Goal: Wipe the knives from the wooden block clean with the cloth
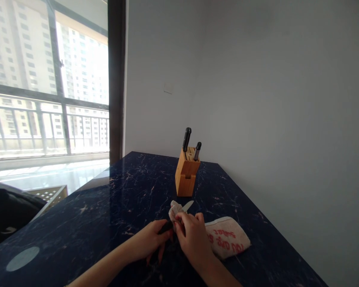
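The knife (188,205) lies on the tabletop's long axis, roughly: its blade points away from the person and slightly right, toward the knife block, and its tip is bare. Its black handle sits lower and to the left, closer to the person. The left hand (148,241) is nearer the handle and clenches it, fingers curled round and pointing down toward the tabletop (77,235). The right hand (193,239) is nearer the blade, its fingers closed in a pinch on a white cloth (174,211) bunched around the blade's base. The two hands nearly touch, just right of the tabletop's middle and toward its near edge.

Just right of the right hand lies a folded towel (227,238) with red lettering; whether it is part of the same cloth, the hand hides. Farther along, toward the far edge, stands a wooden knife block (187,175) holding two black-handled knives (186,139). A window (77,79) is beyond the far left corner.
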Tool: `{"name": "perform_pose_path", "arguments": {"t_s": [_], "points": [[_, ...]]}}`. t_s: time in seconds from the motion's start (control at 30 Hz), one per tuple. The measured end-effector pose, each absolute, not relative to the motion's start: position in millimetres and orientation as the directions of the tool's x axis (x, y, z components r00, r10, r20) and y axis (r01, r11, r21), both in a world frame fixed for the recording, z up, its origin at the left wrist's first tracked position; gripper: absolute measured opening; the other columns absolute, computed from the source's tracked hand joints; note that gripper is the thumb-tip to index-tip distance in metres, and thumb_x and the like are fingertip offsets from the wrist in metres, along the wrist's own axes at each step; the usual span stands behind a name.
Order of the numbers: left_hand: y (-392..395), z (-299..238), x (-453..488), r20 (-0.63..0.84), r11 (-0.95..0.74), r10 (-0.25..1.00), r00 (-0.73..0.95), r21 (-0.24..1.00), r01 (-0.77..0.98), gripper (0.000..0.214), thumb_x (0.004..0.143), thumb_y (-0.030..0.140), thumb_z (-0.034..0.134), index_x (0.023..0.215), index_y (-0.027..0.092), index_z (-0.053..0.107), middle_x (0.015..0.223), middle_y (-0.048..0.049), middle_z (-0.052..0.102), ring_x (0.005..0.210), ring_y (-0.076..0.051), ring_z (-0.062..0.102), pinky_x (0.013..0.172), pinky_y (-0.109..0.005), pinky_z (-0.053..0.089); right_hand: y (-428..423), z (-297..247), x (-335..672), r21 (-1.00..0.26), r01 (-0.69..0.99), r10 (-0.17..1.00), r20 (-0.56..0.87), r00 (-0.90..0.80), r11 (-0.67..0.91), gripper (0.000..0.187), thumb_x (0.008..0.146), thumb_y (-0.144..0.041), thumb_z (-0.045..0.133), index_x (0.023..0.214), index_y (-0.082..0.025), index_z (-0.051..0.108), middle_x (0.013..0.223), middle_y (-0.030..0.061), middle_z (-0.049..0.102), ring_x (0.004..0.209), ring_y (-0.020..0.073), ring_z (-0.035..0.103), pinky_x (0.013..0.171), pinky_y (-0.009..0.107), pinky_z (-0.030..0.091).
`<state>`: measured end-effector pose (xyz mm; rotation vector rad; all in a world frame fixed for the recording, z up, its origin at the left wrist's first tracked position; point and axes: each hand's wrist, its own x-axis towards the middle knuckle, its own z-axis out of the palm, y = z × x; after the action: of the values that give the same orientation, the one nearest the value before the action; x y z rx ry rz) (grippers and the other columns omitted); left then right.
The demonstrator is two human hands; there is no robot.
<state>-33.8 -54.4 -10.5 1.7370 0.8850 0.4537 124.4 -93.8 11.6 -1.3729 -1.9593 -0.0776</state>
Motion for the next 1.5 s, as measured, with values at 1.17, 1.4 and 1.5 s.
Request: {"name": "perform_pose_path", "arguments": {"t_s": [1.17,1.4,1.5], "points": [[-55.3,-11.6,-32.2,-0.117,-0.122,0.78,0.615,0.935,0.333,0.039,0.08,0.05,0.041,0.094,0.015,0.052,0.047,0.0039,0.057,0.027,-0.007,0.041,0.024,-0.015,0.032,-93.5,13.6,127.8,-0.289,0.829,0.793,0.548,-0.267,0.479,0.017,0.078,-0.009,0.044,0.086,-0.021,0.053,0.082,-0.0008,0.064,0.073,0.0143,0.055,0.072,0.031,0.025],[-57.2,-12.6,-32.5,-0.084,-0.152,0.778,0.622,0.936,0.317,0.039,0.081,0.051,0.041,0.096,0.016,0.051,0.048,0.0041,0.057,0.031,-0.007,0.044,0.025,-0.013,0.032,-94.2,15.5,128.4,-0.299,0.835,0.784,0.577,-0.228,0.462,0.021,0.08,-0.009,0.041,0.092,-0.022,0.052,0.084,0.0007,0.064,0.076,0.0155,0.055,0.071,0.031,0.026],[-56.0,-13.0,-32.1,-0.107,-0.125,0.787,0.608,0.937,0.326,0.037,0.081,0.048,0.04,0.093,0.015,0.051,0.047,0.004,0.056,0.027,-0.007,0.04,0.023,-0.014,0.03,-94.6,15.6,126.4,-0.28,0.842,0.794,0.555,-0.249,0.461,0.017,0.078,-0.009,0.044,0.085,-0.022,0.053,0.08,0.0,0.064,0.073,0.015,0.055,0.071,0.03,0.027]]}}
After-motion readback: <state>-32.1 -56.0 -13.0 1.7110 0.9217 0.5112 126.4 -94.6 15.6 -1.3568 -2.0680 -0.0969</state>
